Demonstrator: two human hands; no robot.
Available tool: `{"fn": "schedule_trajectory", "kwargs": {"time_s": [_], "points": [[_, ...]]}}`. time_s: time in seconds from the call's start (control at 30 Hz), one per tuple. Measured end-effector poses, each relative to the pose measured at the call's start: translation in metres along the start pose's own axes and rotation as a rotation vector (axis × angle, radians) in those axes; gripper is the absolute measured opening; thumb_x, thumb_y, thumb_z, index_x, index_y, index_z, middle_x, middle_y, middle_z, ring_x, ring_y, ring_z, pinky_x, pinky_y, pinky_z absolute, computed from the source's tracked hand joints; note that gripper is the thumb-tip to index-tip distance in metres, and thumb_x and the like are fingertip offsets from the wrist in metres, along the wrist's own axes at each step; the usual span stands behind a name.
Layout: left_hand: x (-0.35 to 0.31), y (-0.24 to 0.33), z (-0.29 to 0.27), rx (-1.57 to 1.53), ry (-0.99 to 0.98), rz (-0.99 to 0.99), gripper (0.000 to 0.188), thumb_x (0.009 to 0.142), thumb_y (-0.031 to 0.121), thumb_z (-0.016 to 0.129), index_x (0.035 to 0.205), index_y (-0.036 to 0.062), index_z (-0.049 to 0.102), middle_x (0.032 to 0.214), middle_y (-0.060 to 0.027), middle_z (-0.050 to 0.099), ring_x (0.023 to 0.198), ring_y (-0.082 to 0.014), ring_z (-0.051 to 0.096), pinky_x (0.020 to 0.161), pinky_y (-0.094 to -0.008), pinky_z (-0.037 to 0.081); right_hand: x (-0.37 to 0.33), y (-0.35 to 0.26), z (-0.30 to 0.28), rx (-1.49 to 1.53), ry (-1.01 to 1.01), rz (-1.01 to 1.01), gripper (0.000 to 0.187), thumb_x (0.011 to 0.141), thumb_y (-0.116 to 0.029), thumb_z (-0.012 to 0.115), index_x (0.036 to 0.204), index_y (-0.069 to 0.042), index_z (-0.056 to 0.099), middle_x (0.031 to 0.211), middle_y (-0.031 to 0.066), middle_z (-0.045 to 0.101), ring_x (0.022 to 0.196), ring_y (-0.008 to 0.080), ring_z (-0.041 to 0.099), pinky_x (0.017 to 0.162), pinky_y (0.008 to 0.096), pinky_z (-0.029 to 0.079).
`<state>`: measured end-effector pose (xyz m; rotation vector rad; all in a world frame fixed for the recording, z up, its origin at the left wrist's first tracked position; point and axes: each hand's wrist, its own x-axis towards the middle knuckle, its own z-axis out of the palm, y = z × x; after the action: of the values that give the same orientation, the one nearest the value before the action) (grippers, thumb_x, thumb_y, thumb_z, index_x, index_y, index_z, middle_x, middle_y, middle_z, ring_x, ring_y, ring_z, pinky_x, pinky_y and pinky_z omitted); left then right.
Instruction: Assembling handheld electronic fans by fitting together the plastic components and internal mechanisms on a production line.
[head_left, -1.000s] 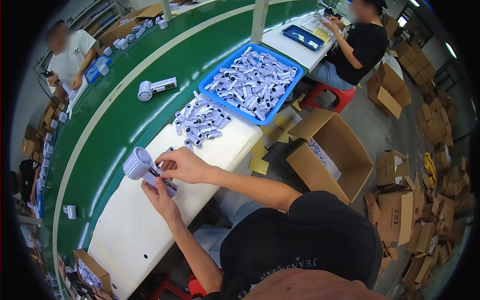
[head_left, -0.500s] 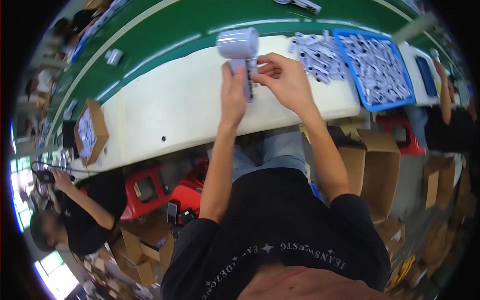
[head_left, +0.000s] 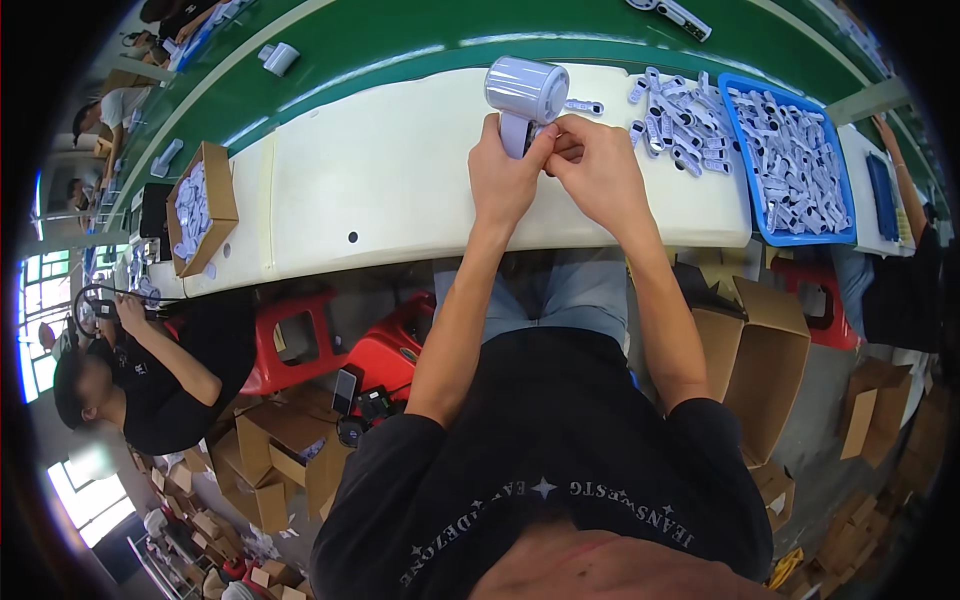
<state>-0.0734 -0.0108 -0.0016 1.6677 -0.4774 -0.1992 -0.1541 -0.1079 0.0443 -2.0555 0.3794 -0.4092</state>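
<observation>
A glossy pale lavender hair-dryer-shaped housing (head_left: 525, 88) with a drum-like head is held above the white table, its head pointing away from me. My left hand (head_left: 502, 172) is closed around its handle, thumb reaching the right side. The fingers of my right hand (head_left: 597, 170) are pinched together against that same side of the handle, where dark inner parts show. Whatever my right fingertips hold is hidden. Just beyond my right hand lies a slim pale handle cover (head_left: 583, 106). Many similar pieces form a loose pile (head_left: 680, 125) to the right.
A blue basket (head_left: 735, 170) full of pale pieces stands right of the pile. At the table's left end sits a cardboard box (head_left: 222, 205) of parts. Beyond the white table (head_left: 380, 160) runs a green belt (head_left: 400, 35) with scattered housings. Co-workers sit at both sides.
My hands have come closer together on the handle. The housing has turned, so its head now tilts toward the right. My view has also shifted slightly, moving the whole scene.
</observation>
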Motion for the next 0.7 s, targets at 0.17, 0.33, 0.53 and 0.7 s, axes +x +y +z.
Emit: {"fn": "schedule_trajectory", "kwargs": {"time_s": [0.17, 0.33, 0.53, 0.7], "points": [[0.004, 0.007, -0.004, -0.185, -0.074, 0.035, 0.038, 0.087, 0.034, 0.066, 0.094, -0.0016, 0.055, 0.08, -0.011, 0.067, 0.072, -0.0181, 0.064, 0.065, -0.0294, 0.051, -0.002, -0.006, 0.004, 0.087, 0.079, -0.028, 0.019, 0.08, -0.005, 0.066, 0.094, 0.006, 0.063, 0.079, 0.0146, 0.069, 0.072, 0.022, 0.069, 0.07, 0.0291, 0.054], [0.01, 0.0, -0.011, -0.628, -0.163, -0.01, 0.043, 0.094, 0.039, 0.056, 0.106, -0.0019, 0.054, 0.1, -0.0125, 0.066, 0.086, -0.0162, 0.062, 0.073, -0.0298, 0.051, 0.003, 0.005, 0.027, 0.253, 0.102, -0.197, 0.033, 0.084, -0.012, 0.066, 0.112, 0.005, 0.058, 0.092, 0.0179, 0.067, 0.082, 0.0227, 0.067, 0.076, 0.0303, 0.053], [0.01, -0.005, -0.018, -0.655, -0.263, 0.066, 0.053, 0.098, 0.046, 0.043, 0.12, -0.0018, 0.05, 0.113, -0.0123, 0.06, 0.103, -0.0157, 0.055, 0.091, -0.0299, 0.044, -0.003, -0.005, 0.033, 0.166, 0.022, -0.185, 0.041, 0.091, -0.014, 0.059, 0.127, 0.004, 0.049, 0.107, 0.0222, 0.063, 0.092, 0.0272, 0.065, 0.078, 0.0342, 0.05], [0.003, -0.02, -0.042, -0.21, -0.283, 0.009, 0.051, 0.099, 0.044, 0.044, 0.122, -0.001, 0.051, 0.11, -0.0105, 0.059, 0.099, -0.0141, 0.053, 0.092, -0.0286, 0.041, 0.0, 0.007, 0.027, -0.059, -0.027, -0.293, 0.038, 0.093, -0.014, 0.054, 0.125, 0.007, 0.047, 0.108, 0.0259, 0.06, 0.093, 0.0375, 0.06, 0.078, 0.0394, 0.047]]}}
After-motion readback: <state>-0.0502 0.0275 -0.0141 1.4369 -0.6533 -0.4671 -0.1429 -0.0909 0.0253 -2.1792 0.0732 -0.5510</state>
